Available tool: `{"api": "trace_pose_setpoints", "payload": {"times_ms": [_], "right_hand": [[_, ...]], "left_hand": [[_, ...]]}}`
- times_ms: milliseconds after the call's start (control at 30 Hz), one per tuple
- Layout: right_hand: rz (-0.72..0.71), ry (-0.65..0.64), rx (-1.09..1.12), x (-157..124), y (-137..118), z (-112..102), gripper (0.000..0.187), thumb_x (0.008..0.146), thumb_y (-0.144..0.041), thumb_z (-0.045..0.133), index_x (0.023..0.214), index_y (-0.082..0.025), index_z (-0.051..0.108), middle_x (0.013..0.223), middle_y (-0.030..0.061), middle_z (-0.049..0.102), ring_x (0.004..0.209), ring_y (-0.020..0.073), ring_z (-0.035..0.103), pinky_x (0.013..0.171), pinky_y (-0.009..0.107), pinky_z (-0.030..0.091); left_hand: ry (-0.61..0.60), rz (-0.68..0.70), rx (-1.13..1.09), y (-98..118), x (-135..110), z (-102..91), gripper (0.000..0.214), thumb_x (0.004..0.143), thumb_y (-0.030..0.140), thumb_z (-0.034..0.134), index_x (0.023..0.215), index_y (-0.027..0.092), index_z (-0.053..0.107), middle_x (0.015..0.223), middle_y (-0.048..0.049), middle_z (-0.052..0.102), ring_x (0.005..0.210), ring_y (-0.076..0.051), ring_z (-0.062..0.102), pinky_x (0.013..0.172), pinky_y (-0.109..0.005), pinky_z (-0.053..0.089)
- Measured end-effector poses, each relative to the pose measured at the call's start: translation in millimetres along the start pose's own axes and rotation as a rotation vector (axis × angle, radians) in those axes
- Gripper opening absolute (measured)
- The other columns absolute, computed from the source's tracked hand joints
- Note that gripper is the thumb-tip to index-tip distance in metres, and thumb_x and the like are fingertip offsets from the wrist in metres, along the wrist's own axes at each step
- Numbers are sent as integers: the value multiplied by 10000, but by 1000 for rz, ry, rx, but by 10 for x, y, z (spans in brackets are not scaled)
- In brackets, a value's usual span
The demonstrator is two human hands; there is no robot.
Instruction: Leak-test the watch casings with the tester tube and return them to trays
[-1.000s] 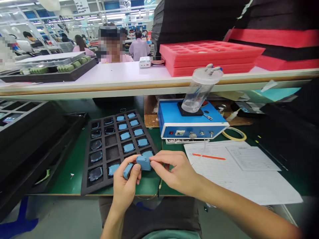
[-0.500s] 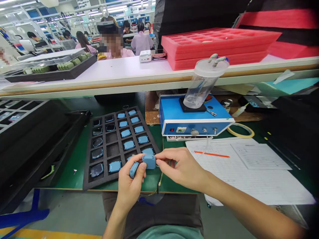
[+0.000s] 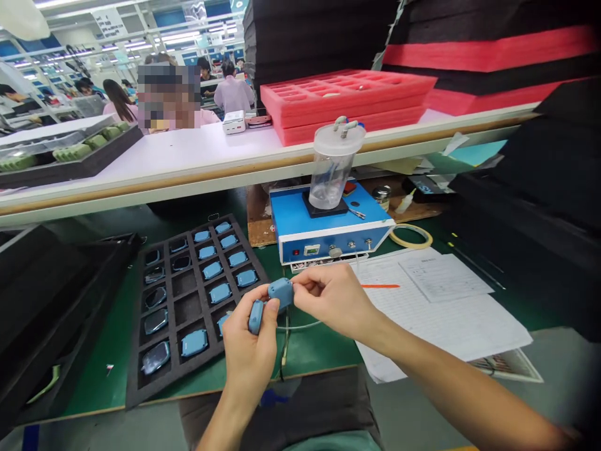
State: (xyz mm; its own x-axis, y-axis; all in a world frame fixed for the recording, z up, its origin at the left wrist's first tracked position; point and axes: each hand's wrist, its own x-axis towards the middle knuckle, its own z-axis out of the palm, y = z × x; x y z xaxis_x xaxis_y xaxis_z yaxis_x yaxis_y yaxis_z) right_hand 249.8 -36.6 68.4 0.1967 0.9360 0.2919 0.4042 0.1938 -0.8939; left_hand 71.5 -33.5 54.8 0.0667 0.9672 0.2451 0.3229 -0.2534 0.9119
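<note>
Two blue watch cases are in my left hand (image 3: 251,332), its fingers closed round them. One watch case (image 3: 280,291) is raised at the fingertips, and the other watch case (image 3: 255,316) sits lower, against the palm side. My right hand (image 3: 335,300) is closed in a pinch at the right edge of the raised case; what is between its fingertips is hidden. A thin pale tube (image 3: 303,327) runs below the right hand. To the left lies a black foam tray (image 3: 188,307) with several blue watch cases and dark-faced watch pieces in its pockets; a few pockets are bare.
Behind my hands stands a blue machine (image 3: 328,235) with a clear cylinder (image 3: 331,175) on top. Papers (image 3: 436,319), an orange stick (image 3: 381,286) and a tape roll (image 3: 413,235) lie right. A shelf (image 3: 197,169) bearing red foam trays (image 3: 347,103) crosses behind. People sit beyond.
The view has shifted, so the bench things sit further left and lower. The raised watch case has tilted slightly in my left hand. My right hand keeps its pinch at the case's edge.
</note>
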Motion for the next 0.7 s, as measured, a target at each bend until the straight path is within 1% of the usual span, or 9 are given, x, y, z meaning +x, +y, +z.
{"api": "trace_pose_setpoints", "payload": {"times_ms": [67,133,200,267,367,467,533,633,700], "right_hand": [[74,104,16,78,69,-206,181,740,-266,642,709,-161,785,576,22,701,491,139,612,462,229,455],[193,119,51,140,182,-408,206,729,-321,666,733,-152,785,612,37,716,483,144,624,450,234,482],[318,16,62,170,323,-537,191,712,-302,662,735,-148,774,618,40,713,467,141,629,422,222,474],[399,-130,37,161,465,-567,154,702,-245,629,707,-153,753,603,30,696,468,138,644,407,202,456],[434,-258,12,101,632,-508,150,706,-201,595,688,-160,738,599,16,686,476,141,666,408,195,456],[438,-274,7,39,699,-485,159,724,-197,597,717,-163,752,604,7,688,472,144,669,405,203,450],[436,-291,-4,14,683,-513,158,742,-192,603,729,-164,758,591,0,683,474,144,669,420,209,453],[392,-377,-169,13,598,-536,198,788,-157,577,716,-166,761,566,1,683,502,150,679,492,227,479],[345,-459,-338,43,548,-499,237,805,-113,561,689,-170,760,556,10,691,532,158,684,548,246,481]], "left_hand": [[34,12,12,114,170,94,275,941,399,660,1081,186,764,672,0,650,527,-140,544,532,-262,449],[32,81,62,250,453,194,267,954,375,629,1096,188,756,787,-32,719,604,-162,607,613,-286,494],[-55,207,192,381,817,324,224,952,315,610,1058,190,764,901,-63,765,750,-203,678,745,-325,526],[-184,291,359,476,1182,485,176,937,257,606,980,193,765,958,-83,783,853,-241,701,825,-362,521],[-292,294,451,526,1558,727,136,895,211,644,793,196,732,831,-85,762,781,-261,684,771,-376,496],[-323,299,500,514,1683,890,236,889,183,631,657,204,670,688,-79,694,712,-261,643,733,-376,454],[-329,318,521,520,1688,940,245,886,166,621,646,202,660,682,-84,676,714,-259,622,736,-375,429],[-307,343,519,571,1634,916,148,876,165,640,744,179,705,783,-103,703,766,-254,602,766,-377,404],[-258,353,503,590,1529,831,120,914,232,645,867,168,734,870,-106,722,815,-247,594,792,-373,399]]}}
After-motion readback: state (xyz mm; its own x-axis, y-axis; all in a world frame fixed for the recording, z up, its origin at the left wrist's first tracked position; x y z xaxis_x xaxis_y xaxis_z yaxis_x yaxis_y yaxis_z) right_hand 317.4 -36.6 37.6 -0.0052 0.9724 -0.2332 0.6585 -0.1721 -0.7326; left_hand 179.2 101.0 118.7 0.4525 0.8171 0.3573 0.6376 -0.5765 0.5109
